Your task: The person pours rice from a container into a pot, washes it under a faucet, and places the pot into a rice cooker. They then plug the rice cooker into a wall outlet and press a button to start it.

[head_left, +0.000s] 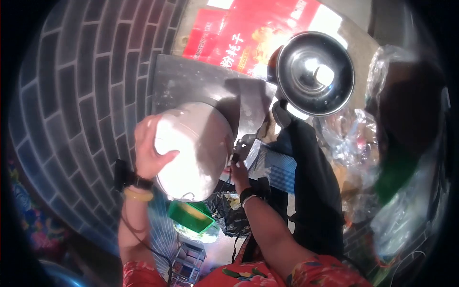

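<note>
A large white rounded container (193, 143) stands in bright sun on a grey metal surface (179, 79). My left hand (150, 148) grips its left side, thumb laid over the white surface and fingers round the edge. Low on the container's right side is my right hand (237, 171), its fingers closed on a small dark part whose nature I cannot make out. Both wrists wear dark bands and a bracelet.
A shiny dark metal bowl (315, 74) and red printed packaging (253, 36) lie beyond. Below are a green basket (191, 216) and a black plastic bag (229, 210). Clear plastic bags (354, 138) are at right, a brick wall (86, 95) at left.
</note>
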Demonstrator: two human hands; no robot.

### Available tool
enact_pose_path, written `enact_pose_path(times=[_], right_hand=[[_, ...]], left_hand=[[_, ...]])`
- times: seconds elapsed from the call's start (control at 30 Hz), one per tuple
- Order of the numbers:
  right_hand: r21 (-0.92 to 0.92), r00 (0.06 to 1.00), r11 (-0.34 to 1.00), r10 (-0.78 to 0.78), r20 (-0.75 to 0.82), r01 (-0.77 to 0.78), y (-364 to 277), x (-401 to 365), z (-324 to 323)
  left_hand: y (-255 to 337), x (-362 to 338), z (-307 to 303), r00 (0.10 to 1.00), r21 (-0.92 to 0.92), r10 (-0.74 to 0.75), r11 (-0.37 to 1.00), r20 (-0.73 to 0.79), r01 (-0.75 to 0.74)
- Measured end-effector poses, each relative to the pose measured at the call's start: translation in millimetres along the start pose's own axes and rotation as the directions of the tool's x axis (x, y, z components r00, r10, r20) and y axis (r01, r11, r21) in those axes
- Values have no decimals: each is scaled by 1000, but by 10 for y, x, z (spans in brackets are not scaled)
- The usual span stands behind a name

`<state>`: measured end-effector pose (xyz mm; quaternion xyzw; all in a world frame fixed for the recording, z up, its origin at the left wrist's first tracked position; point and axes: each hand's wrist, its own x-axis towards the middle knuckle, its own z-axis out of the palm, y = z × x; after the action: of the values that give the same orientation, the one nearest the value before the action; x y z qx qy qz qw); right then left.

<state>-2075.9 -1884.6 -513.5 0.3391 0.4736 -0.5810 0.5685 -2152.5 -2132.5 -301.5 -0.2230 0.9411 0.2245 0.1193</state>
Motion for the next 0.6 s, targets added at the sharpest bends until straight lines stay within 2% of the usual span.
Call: enact_pose_path(times=[0.07, 0.13, 0.2, 0.23, 0.27, 0.3, 0.33, 0.37, 0.4, 0.47, 0.5, 0.53, 0.57, 0.6], right_hand=[[93, 986, 991, 106, -132, -94, -317, -69, -88], [131, 981, 988, 101, -163, -80, -390, 30, -180], [79, 976, 994, -58, -209, 76, -661, 7, -99], [13, 983, 995, -98, -158, 101, -703, 70, -84], [20, 982, 995, -98, -161, 102, -726, 112, -62], [-118, 969, 975, -204, -139, 189, -731, 143, -38], [-252, 946, 928, -307, -103, 274, -734, 162, -11], [-190, 918, 911, -387, -87, 366, -718, 150, 24], [-185, 917, 912, -388, -92, 367, -707, 193, 26], [-345, 860, 816, -508, -42, 465, -686, 326, 28], [-341, 860, 818, -508, -47, 464, -767, 293, 78], [-457, 859, 786, -505, -85, 416, -925, 205, 170], [-566, 855, 741, -506, -116, 361, -1040, 187, 258], [-566, 857, 739, -504, -105, 365, -1107, 260, 310]], left_hand=[[146, -24, 58, 1000, -25, -3, 1000, 31, 4], [251, -39, 90, 984, 111, 139, 982, 110, -152], [326, -64, 114, 979, 94, 153, 982, 137, -166], [356, -72, 114, 969, 105, 163, 977, 186, -185], [383, -83, 118, 956, 117, 173, 972, 236, -204], [416, -106, 129, 954, 118, 178, 970, 243, -211], [453, -133, 140, 968, 211, 122, 963, 218, -169], [484, -167, 145, 980, 301, 71, 945, 187, -126], [504, -246, 161, 979, 302, 76, 944, 190, -132], [499, -501, 253, 987, 308, -143, 938, -68, 157], [417, -663, 311, 957, 227, -238, 935, -165, 272], [307, -843, 375, 905, 133, -339, 915, -255, 381], [246, -1006, 425, 810, -61, -498, 861, -310, 506], [179, -1156, 459, 686, -258, -648, 762, -332, 594]])
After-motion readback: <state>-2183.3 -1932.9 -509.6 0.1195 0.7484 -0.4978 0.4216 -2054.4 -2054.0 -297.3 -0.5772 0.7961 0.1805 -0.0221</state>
